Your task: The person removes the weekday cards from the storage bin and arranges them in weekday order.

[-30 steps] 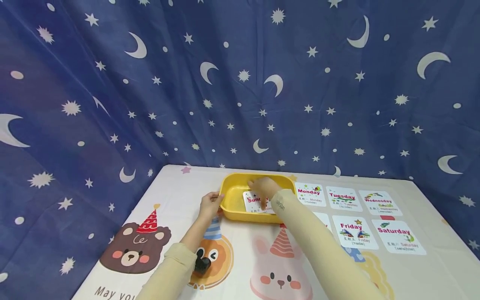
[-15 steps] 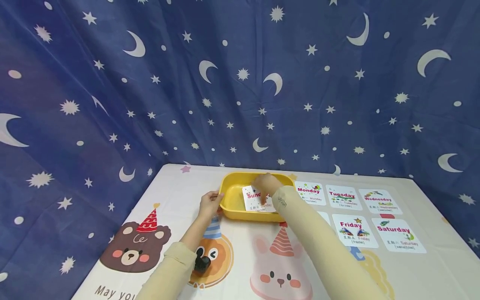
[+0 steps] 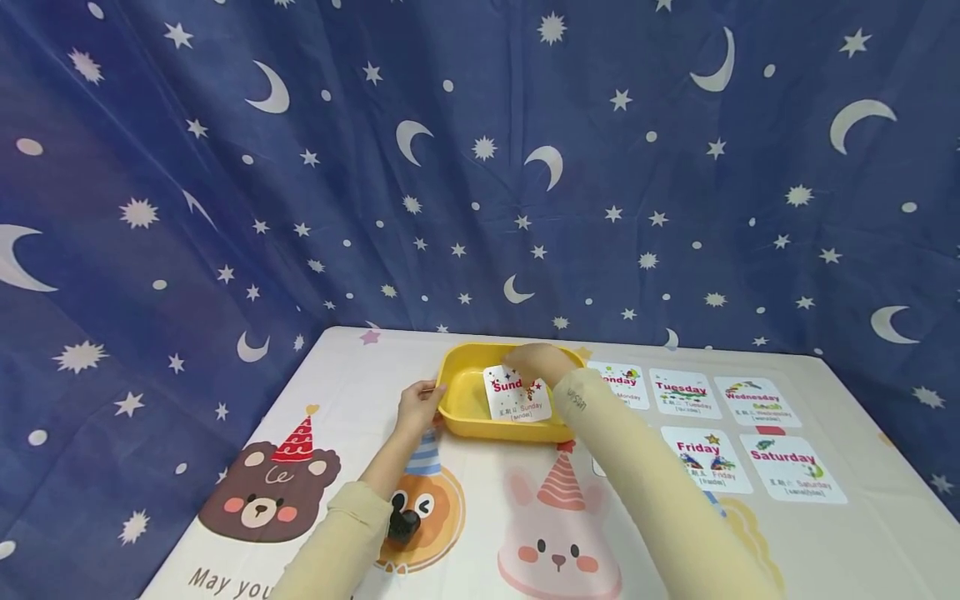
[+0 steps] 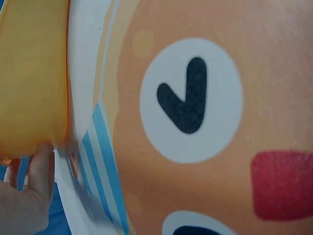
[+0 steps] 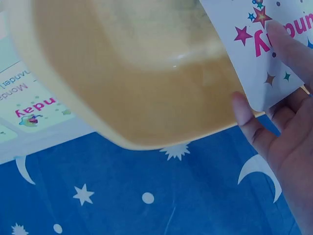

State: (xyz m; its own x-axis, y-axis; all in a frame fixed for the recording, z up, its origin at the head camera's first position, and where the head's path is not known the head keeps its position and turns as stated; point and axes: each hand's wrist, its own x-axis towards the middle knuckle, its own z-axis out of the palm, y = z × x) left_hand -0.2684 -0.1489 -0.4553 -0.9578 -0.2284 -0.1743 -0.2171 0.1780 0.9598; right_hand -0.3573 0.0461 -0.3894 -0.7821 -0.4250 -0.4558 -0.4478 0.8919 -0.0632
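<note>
A yellow plastic basin (image 3: 455,417) stands toward the back of the table. My left hand (image 3: 417,407) grips its left end, with the fingers (image 4: 41,171) at the rim in the left wrist view. Inside the basin's outline, my right hand (image 3: 538,364) pinches a white card (image 3: 517,404) printed "Sunday". The right wrist view shows a finger across the face of the card (image 5: 239,44) and other fingers behind its edge. That card is tilted, overlapping the basin's inside. Part of its lettering is covered by the hand.
Right of the basin lie two rows of day cards, among them Monday (image 3: 630,395), Tuesday (image 3: 686,394), Wednesday (image 3: 757,402), Friday (image 3: 707,462) and Saturday (image 3: 795,471). My right sleeve (image 3: 637,467) mostly hides another. A starry blue curtain (image 3: 480,183) hangs behind the table.
The right hand has drawn the Sunday card slightly up, and more of its lower part shows. The right forearm has shifted a little right, over the Monday card's edge. The left hand stays put.
</note>
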